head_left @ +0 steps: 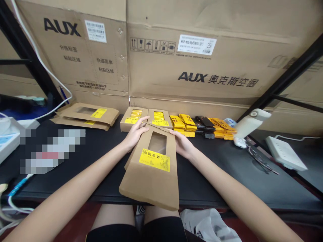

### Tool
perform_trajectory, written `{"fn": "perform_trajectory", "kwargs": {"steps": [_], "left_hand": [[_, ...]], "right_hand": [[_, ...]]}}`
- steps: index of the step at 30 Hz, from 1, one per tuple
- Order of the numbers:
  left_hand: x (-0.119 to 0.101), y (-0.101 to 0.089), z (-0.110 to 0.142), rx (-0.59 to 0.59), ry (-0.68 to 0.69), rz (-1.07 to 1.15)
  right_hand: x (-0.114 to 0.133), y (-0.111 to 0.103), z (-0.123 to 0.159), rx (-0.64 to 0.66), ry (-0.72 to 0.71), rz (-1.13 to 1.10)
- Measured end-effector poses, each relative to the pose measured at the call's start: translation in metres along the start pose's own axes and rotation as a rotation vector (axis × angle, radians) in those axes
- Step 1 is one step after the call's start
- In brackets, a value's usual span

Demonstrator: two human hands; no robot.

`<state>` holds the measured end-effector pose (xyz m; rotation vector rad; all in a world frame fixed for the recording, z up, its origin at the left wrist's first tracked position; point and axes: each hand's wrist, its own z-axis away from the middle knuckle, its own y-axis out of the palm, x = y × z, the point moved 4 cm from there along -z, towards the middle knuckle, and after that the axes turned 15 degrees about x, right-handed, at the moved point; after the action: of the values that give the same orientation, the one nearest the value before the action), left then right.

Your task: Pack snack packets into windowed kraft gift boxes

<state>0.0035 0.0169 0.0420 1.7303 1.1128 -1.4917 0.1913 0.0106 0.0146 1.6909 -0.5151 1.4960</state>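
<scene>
Between my hands is a flattened kraft paper box [148, 181] with a clear window and a yellow label, its long flap tilted toward me over the table edge. My left hand [137, 134] grips its far left edge, thumb on top. On the far right edge, my right hand [182, 144] is closed round the board, some fingers hidden beneath it. Just beyond stand two filled kraft boxes [128, 127] with yellow packets showing through their windows. To their right lie stacked yellow packets [187, 121] and black packets [205, 125].
More flat kraft boxes [75, 109] lie at the back left. On the right are a pale bottle [252, 124], glasses [261, 159] and a white power strip [286, 153]. Large AUX cartons [161, 67] wall off the back of the black table [101, 181]. A white cable hangs at left.
</scene>
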Motion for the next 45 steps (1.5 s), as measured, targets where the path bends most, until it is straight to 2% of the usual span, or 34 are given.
{"fn": "perform_trajectory", "kwargs": {"steps": [7,10,16,20,34,45], "left_hand": [[-0.0017,-0.0022,-0.0014,0.020,0.017,-0.044],[-0.0014,-0.0024,-0.0026,0.047,0.031,-0.044],[-0.0025,-0.0038,-0.0035,0.041,0.058,-0.210],[0.0005,-0.0033,-0.0046,0.067,0.063,-0.217],[0.0035,-0.0023,-0.0052,0.048,0.033,-0.235],[0.0006,-0.0062,-0.0051,0.025,0.121,-0.383]], "right_hand": [[-0.0018,0.0001,0.0008,0.039,0.033,-0.059],[-0.0026,-0.0021,0.0003,0.016,0.034,-0.069],[-0.0044,-0.0052,0.0001,-0.042,0.039,-0.045],[-0.0044,-0.0060,0.0003,-0.054,0.031,-0.022],[-0.0043,-0.0016,-0.0006,-0.088,0.032,-0.003],[-0.0035,-0.0017,-0.0011,-0.068,0.026,0.031]]}}
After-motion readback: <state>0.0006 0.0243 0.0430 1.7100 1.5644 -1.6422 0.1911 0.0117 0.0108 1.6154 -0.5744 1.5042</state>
